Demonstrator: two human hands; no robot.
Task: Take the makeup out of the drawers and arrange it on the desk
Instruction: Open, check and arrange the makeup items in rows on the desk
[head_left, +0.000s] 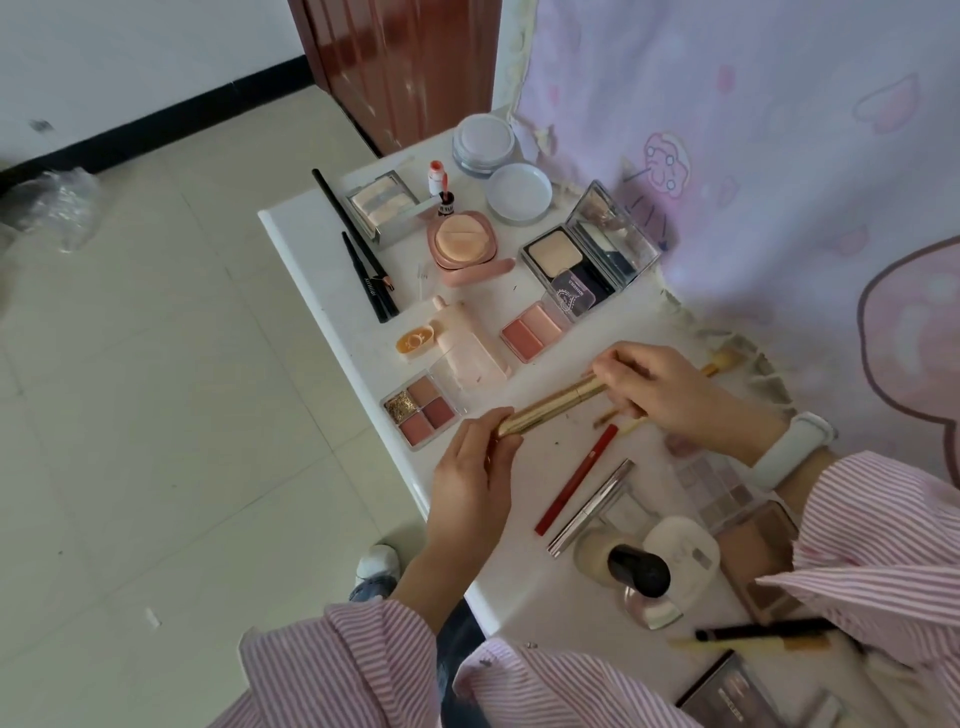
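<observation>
I hold a gold mascara tube (553, 405) level above the white desk (311, 244). My left hand (475, 478) grips its near end and my right hand (670, 395) grips its far end, along with thin brush handles (719, 366). Under the tube lie a four-colour eyeshadow palette (418, 413), a red lip pencil (576, 478) and a silver tube (592, 506). Further back sit a blush duo (532, 330), a pink bottle (470, 343), a powder compact (576, 254), a pink cushion compact (462, 244) and two black pencils (358, 249).
A round jar (483, 140) and its lid (519, 192) stand at the desk's far end. Near me are a black-capped bottle (639, 571), a large eyeshadow palette (717, 486) and a black brush (763, 631). A pink patterned cloth (753, 156) hangs on the right. Tiled floor lies left.
</observation>
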